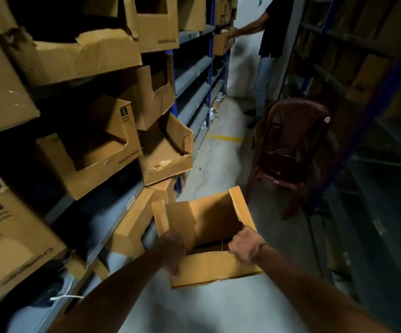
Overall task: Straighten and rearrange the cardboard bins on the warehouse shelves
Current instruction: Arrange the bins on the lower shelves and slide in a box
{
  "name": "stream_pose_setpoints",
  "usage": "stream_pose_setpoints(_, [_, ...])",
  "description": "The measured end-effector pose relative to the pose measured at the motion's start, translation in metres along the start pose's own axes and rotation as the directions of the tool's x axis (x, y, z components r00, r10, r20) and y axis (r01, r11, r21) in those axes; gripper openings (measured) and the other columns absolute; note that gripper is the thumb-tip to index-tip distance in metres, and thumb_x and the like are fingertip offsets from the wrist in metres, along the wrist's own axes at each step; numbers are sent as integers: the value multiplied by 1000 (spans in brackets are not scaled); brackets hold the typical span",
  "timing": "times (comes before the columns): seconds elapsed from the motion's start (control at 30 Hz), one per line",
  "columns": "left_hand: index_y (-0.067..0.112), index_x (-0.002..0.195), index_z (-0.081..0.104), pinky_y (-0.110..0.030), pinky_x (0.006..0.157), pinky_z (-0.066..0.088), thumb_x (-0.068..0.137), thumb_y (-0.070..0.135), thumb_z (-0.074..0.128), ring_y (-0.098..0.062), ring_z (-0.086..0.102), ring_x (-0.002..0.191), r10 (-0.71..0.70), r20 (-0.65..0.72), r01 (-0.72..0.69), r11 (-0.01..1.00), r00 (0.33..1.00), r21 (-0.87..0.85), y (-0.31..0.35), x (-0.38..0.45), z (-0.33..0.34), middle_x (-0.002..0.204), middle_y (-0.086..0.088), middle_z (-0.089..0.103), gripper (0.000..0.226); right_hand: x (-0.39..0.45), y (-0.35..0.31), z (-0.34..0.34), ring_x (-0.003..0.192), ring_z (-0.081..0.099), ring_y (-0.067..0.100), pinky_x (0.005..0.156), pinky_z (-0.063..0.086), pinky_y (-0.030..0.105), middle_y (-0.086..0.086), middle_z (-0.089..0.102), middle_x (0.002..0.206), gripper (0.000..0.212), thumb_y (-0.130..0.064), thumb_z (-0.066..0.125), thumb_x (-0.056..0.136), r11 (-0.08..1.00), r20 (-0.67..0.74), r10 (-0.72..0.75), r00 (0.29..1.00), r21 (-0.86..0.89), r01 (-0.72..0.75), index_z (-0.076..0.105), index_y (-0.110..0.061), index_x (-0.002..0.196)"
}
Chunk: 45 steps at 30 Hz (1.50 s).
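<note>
Both hands grip open cardboard bin [209, 236]: left hand [170, 248] blurred, right hand [245, 246] fist on rim; bin interior shadowed.

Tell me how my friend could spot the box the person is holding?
Find the blue shelving full of cardboard bins on the left, then look down to the aisle floor beside it. There the open cardboard box is gripped by the left hand and right hand. It alone is off the shelves.
</note>
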<state>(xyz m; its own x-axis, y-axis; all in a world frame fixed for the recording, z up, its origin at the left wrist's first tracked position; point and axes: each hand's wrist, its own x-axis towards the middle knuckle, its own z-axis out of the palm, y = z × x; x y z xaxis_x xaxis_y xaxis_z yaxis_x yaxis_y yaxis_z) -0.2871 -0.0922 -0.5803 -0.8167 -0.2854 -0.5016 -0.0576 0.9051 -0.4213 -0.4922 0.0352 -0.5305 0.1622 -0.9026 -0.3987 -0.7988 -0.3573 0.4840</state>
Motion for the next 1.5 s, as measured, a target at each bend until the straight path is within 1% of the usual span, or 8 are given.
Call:
stream_pose_setpoints(0.2, [8, 112, 60, -42, 90, 46, 81, 53, 67, -27, 60, 96, -182, 122, 201, 964, 976, -175, 27, -40, -45, 103, -10, 63, 55, -32, 6, -13, 108, 60, 25, 88, 36, 33, 4, 67, 115, 29, -21, 36, 101, 999, -110, -14, 994, 29, 17, 61, -20, 117])
stream_pose_setpoints(0.37, [19, 97, 64, -33, 78, 41, 77, 62, 66, -17, 54, 75, -263, 192, 286, 953, 945, -102, 54, -75, -85, 80, 1, 57, 47, -63, 1, -16, 106, 61, 25, 79, 30, 34, 2, 67, 112, 28, -20, 38, 101, 999, -209, -48, 977, -15, 46, 62, -20, 115])
stream_pose_setpoints(0.57, [20, 92, 66, -32, 70, 35, 73, 62, 64, -18, 57, 74, -370, 178, 382, 924, 912, -33, 82, -112, -122, 85, -1, 65, 46, -97, -3, -19, 97, 65, 25, 74, 31, 32, 3, 71, 102, 20, -15, 48, 92, 997, -304, -73, 950, -15, 72, 67, -17, 100])
stream_pose_setpoints(0.7, [19, 96, 65, -33, 74, 34, 76, 60, 66, -18, 57, 78, -425, 212, 437, 900, 880, -8, 85, -138, -142, 91, 0, 66, 46, -105, -4, -32, 97, 65, 28, 90, 38, 35, 9, 70, 101, 18, -17, 52, 85, 996, -358, -87, 929, -27, 83, 66, -15, 97])
stream_pose_setpoints(0.83, [21, 105, 62, -37, 82, 37, 77, 60, 66, -22, 61, 94, -488, 214, 495, 869, 846, 24, 93, -158, -142, 102, -1, 66, 48, -106, -14, -45, 97, 64, 28, 88, 39, 36, 8, 70, 102, 21, -20, 49, 87, 992, -421, -126, 898, -56, 113, 66, -15, 100])
stream_pose_setpoints(1.27, [16, 109, 60, -34, 71, 32, 82, 60, 63, -19, 55, 82, -554, 302, 585, 811, 775, -14, 125, -161, -91, 98, -3, 63, 51, -81, -46, -39, 97, 62, 28, 86, 37, 38, 9, 69, 103, 21, -18, 47, 95, 977, -377, -214, 901, -88, 195, 64, -14, 108])
stream_pose_setpoints(1.4, [14, 119, 52, -37, 76, 36, 87, 48, 61, -24, 55, 93, -564, 302, 591, 807, 768, 5, 138, -152, -71, 108, -9, 56, 48, -72, -59, -28, 82, 67, 24, 87, 44, 38, 7, 72, 85, 13, -18, 59, 90, 965, -280, -254, 926, -4, 264, 71, -14, 89])
stream_pose_setpoints(1.5, [12, 125, 48, -38, 75, 31, 93, 36, 55, -27, 53, 100, -543, 327, 588, 807, 773, -50, 152, -132, -62, 115, -12, 52, 40, -50, -56, 2, 45, 59, 14, 65, 53, 29, -5, 61, 46, 20, -28, 83, 57, 970, -227, -239, 944, -22, 240, 67, -18, 51])
